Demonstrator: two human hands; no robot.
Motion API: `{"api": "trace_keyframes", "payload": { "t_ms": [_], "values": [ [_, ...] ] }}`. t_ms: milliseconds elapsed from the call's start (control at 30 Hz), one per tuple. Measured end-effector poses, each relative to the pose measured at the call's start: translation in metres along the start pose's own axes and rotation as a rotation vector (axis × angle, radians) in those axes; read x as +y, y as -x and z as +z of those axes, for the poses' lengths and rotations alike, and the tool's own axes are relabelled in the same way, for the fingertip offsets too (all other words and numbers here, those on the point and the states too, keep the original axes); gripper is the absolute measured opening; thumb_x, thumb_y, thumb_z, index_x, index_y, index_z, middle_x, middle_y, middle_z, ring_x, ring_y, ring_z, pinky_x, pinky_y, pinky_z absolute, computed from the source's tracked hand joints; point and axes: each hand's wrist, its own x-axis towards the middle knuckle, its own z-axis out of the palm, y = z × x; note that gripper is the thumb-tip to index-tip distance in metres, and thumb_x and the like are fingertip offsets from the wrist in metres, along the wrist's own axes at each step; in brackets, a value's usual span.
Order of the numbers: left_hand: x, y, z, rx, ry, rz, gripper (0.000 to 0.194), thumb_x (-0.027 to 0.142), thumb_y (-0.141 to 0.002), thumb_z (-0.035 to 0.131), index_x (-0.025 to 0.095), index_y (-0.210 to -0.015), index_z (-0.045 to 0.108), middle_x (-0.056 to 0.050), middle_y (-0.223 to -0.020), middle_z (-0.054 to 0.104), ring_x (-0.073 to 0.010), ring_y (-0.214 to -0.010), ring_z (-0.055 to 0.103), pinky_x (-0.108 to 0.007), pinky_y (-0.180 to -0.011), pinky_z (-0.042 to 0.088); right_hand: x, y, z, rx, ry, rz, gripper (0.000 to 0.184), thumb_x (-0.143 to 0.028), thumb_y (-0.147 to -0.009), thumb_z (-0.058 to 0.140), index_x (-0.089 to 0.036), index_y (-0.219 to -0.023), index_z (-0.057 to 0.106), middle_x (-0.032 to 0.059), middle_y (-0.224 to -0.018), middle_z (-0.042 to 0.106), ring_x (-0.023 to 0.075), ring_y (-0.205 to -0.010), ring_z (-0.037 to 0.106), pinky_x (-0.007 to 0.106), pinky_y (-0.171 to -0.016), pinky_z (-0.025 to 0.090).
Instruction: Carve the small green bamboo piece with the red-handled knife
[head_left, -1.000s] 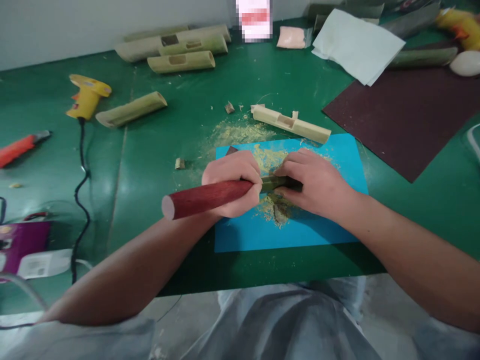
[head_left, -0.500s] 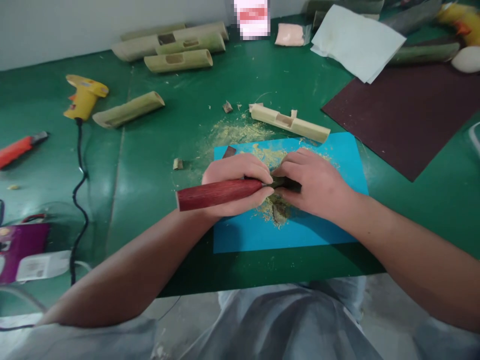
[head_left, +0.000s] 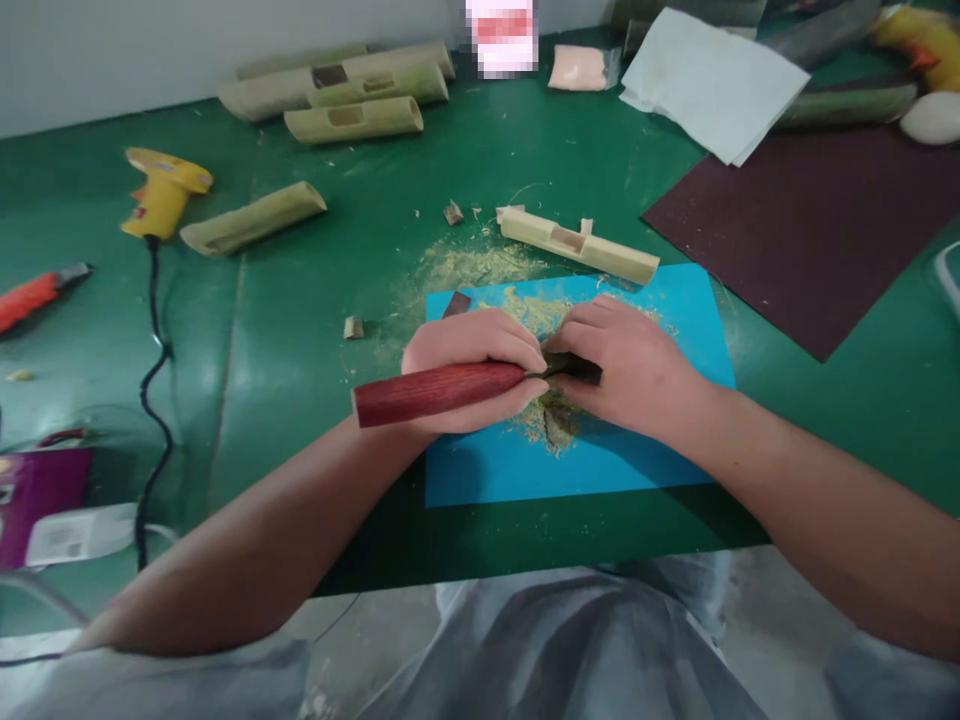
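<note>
My left hand [head_left: 472,345] is closed round a hand tool with a thick red wooden handle [head_left: 435,393], its thumb and fingers pinching near the thin metal shank. The handle's butt points left. The tool's working end is hidden between my hands, so its exact kind does not show. My right hand [head_left: 637,355] is closed on a small dark greenish piece [head_left: 581,367], which looks like bamboo and meets the tool's tip. Beneath both hands lies a blue sheet [head_left: 480,475] strewn with pale shavings [head_left: 551,425]. A bamboo tube with a cut-out [head_left: 615,255] rests just beyond.
Several bamboo tubes [head_left: 356,122] lie at the back left, with a yellow glue gun [head_left: 161,195] and an orange cutter [head_left: 30,300] nearer. A dark brown sheet [head_left: 810,240] and white paper [head_left: 712,85] are at right. The table's front edge [head_left: 525,575] runs close to me.
The red handle's butt has dipped slightly towards me. Both hands stay almost where they were, and the whole view has shifted a little.
</note>
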Motion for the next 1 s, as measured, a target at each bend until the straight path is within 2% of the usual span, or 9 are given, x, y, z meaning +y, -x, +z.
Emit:
{"api": "trace_keyframes", "payload": {
  "t_ms": [233, 367, 533, 700, 867, 1000],
  "values": [
    [0.002, 0.001, 0.0, -0.006, -0.03, -0.055, 0.005, 0.03, -0.087, 0.077, 0.028, -0.086, 0.072, -0.002, -0.085, 0.08, -0.0161, -0.072, 0.075, -0.031, -0.066, 0.062, 0.003, 0.0, 0.0, 0.005, -0.018, -0.02, 0.011, -0.029, -0.094, 0.062, -0.021, -0.093, 0.069, 0.0085, -0.096, 0.07, 0.0265, -0.094, 0.059, 0.041, -0.084, 0.04],
    [0.001, -0.003, 0.004, 0.046, -0.005, -0.013, 0.01, 0.025, -0.085, 0.077, 0.026, -0.08, 0.069, 0.0, -0.078, 0.077, -0.0146, -0.067, 0.073, -0.03, -0.063, 0.06, 0.003, 0.0, 0.0, -0.001, -0.014, -0.02, 0.01, -0.026, -0.092, 0.063, -0.021, -0.095, 0.07, 0.0084, -0.095, 0.069, 0.0262, -0.093, 0.059, 0.041, -0.084, 0.04],
    [-0.006, -0.004, 0.004, 0.096, 0.024, 0.083, 0.022, 0.034, -0.082, 0.08, 0.026, -0.071, 0.063, 0.001, -0.067, 0.069, -0.0127, -0.054, 0.063, -0.03, -0.048, 0.05, 0.002, 0.001, -0.001, -0.007, 0.019, -0.001, 0.011, -0.028, -0.091, 0.065, -0.02, -0.097, 0.072, 0.0094, -0.098, 0.069, 0.0264, -0.093, 0.057, 0.041, -0.083, 0.04],
    [-0.007, -0.002, 0.002, 0.162, 0.056, 0.026, 0.021, 0.022, -0.079, 0.069, 0.024, -0.063, 0.056, 0.002, -0.059, 0.062, -0.0113, -0.049, 0.055, -0.031, -0.047, 0.043, 0.001, 0.002, -0.002, -0.007, 0.001, 0.003, 0.011, -0.027, -0.091, 0.067, -0.02, -0.098, 0.071, 0.0097, -0.099, 0.07, 0.0266, -0.094, 0.058, 0.041, -0.083, 0.04],
    [-0.006, 0.001, -0.003, 0.146, 0.034, 0.022, 0.016, 0.018, -0.079, 0.068, 0.024, -0.067, 0.059, 0.002, -0.061, 0.061, -0.012, -0.051, 0.055, -0.032, -0.05, 0.044, 0.001, 0.002, -0.004, -0.019, 0.003, 0.018, 0.011, -0.026, -0.092, 0.067, -0.019, -0.099, 0.072, 0.0108, -0.099, 0.07, 0.0269, -0.095, 0.058, 0.04, -0.082, 0.04],
    [0.001, 0.004, -0.011, 0.115, -0.061, -0.022, 0.009, 0.025, -0.084, 0.07, 0.023, -0.076, 0.065, 0.003, -0.061, 0.063, -0.0102, -0.05, 0.055, -0.029, -0.052, 0.045, 0.001, 0.002, -0.005, -0.024, 0.03, 0.004, 0.012, -0.029, -0.093, 0.068, -0.019, -0.099, 0.072, 0.0106, -0.1, 0.07, 0.0269, -0.094, 0.057, 0.04, -0.081, 0.04]
  ]
}}
